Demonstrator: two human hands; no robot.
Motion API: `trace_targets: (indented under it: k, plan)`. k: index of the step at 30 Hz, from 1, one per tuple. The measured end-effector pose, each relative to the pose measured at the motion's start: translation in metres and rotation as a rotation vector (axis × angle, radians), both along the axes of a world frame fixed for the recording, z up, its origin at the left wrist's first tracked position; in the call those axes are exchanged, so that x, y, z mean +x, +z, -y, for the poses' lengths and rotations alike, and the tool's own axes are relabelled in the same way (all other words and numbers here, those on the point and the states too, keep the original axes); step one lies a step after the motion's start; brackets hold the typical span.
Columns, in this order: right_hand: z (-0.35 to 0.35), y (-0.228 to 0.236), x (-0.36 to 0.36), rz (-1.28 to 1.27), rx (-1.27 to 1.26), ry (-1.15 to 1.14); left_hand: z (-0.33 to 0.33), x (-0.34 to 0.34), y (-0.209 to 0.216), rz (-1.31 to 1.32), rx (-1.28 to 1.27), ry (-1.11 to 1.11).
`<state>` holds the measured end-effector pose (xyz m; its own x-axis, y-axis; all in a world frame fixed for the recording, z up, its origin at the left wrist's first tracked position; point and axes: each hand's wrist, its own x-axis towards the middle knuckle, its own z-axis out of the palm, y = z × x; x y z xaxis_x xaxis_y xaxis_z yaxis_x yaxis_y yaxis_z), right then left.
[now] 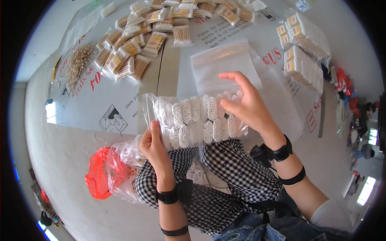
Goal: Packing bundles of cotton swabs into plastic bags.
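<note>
A clear plastic bag of cotton swabs (196, 120) is held level above my knees. Inside, bundles stand in two rows with their white tips facing up. My left hand (155, 143) pinches the bag's left end, thumb on top. At the right end, my right hand (247, 106) has its thumb lying on the bag and its index finger stretched out above the far edge. The other right fingers are hidden behind the bag. Just beyond lies a flat, clear plastic bag (225, 64) on the grey printed table covering (177, 76).
Small packs of swabs (155, 42) are heaped at the far left, beside a pile of loose sticks (80, 62). Filled bags of packs (303, 68) stand at the far right. Below the table's near edge are a red plastic bag (97, 172) and a clear one (122, 168).
</note>
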<state>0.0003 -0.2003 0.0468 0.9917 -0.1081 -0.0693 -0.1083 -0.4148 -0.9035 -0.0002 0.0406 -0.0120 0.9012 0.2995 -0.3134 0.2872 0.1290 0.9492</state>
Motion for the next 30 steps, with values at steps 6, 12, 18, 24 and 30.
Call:
trace_targets:
  k: [6, 12, 18, 24, 30]
  plan:
    - [-0.022, 0.000, 0.006, 0.218, -0.284, 0.055, -0.002, -0.002, -0.003, 0.012, -0.004, -0.011]
    - [-0.030, -0.005, 0.011, 0.219, -0.397, 0.065, 0.001, -0.001, 0.004, -0.024, 0.007, -0.007]
    - [-0.033, -0.009, 0.011, 0.241, -0.400, 0.055, 0.001, -0.001, 0.005, -0.042, 0.027, 0.000]
    - [-0.042, 0.004, 0.022, 0.209, -0.301, 0.067, 0.006, 0.000, 0.006, -0.036, 0.018, 0.006]
    - [-0.061, -0.003, 0.029, 0.228, -0.322, 0.102, 0.005, 0.000, 0.005, -0.040, 0.041, 0.030]
